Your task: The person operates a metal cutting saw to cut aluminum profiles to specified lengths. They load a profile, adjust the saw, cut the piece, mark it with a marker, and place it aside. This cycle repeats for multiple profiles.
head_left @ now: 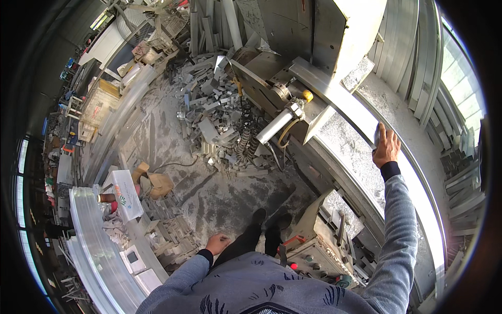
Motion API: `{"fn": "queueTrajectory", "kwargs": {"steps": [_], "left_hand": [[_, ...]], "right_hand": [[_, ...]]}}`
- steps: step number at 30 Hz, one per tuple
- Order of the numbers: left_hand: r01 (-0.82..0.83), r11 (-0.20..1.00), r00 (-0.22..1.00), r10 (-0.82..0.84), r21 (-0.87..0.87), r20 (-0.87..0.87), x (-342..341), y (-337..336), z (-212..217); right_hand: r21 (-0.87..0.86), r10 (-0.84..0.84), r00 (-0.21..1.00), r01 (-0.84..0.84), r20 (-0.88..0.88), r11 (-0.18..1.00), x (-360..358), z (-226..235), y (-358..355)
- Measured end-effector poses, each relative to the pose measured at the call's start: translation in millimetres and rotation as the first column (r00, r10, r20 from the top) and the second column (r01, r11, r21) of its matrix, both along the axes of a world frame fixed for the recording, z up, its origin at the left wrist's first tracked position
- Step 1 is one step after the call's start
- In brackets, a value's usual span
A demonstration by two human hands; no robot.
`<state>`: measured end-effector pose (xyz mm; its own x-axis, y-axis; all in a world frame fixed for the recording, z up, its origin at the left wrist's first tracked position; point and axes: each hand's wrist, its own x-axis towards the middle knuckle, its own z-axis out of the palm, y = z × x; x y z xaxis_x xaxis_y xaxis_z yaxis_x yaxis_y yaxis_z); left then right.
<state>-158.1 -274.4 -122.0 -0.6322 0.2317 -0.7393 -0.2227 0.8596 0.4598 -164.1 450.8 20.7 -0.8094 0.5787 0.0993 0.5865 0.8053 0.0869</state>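
Standing by the saw, I took the scene from the left. A bundle of long profiles in clear wrap (99, 246) lay along the floor, with a white carton (124, 193) resting near its upper end. Beyond them a heap of grey offcuts (214, 110) covered the dusty concrete up to the foot of the machine.

The person's left hand (217, 243) hung beside the thigh, fingers loosely curled and holding nothing, well apart from any work. Just to its right were the dark shoes (269, 217), and next to those a control box (314, 251) with a red button, close at knee level. Above that a pale pneumatic cylinder (277, 125) slanted down from the saw head, beside the machine bed (350, 152), which was thick with shavings.

Farther right, the long aluminium profile (418, 188) lay along the bed's far edge, running from the saw head down towards the lower right. The right hand (386, 149) was stretched out with its palm down at the profile's near edge, the fingers reaching forward. I could not tell whether they gripped the edge or only pressed on it, or whether the small dark patch at the fingertips was a separate thing.

To my eye this was the positioning step, with the length being steadied or slid along the bed. The next move would call for keeping it flat and true against the bed, with the fingers well away from the head.
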Motion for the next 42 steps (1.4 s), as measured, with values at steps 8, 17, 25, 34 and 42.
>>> {"fn": "queueTrajectory", "kwargs": {"steps": [8, 17, 25, 34, 42], "left_hand": [[-0.04, 0.996, 0.998, 0.045, -0.079, 0.053, -7, -14, -6], [-0.032, 0.981, 0.95, 0.09, 0.192, -0.299, -122, 78, 127], [0.576, 0.721, 0.593, -0.046, 0.384, -0.804, -317, 275, 167], [0.798, 0.527, 0.451, -0.202, 0.292, -0.87, -437, 525, 130], [0.757, 0.516, 0.54, -0.146, 0.402, -0.829, -435, 536, 119]], "right_hand": [[0.018, -0.015, 1.0, 0.015, -0.027, 1.0, 20, -10, 23], [0.057, -0.049, 0.999, 0.05, -0.006, 0.997, 41, -18, 34], [0.242, -0.151, 0.988, 0.155, -0.033, 0.958, 36, -25, 13], [0.175, -0.078, 0.989, 0.099, -0.122, 0.98, 16, -25, 0], [0.172, -0.092, 0.995, 0.097, -0.035, 0.98, 13, -25, -3]]}}
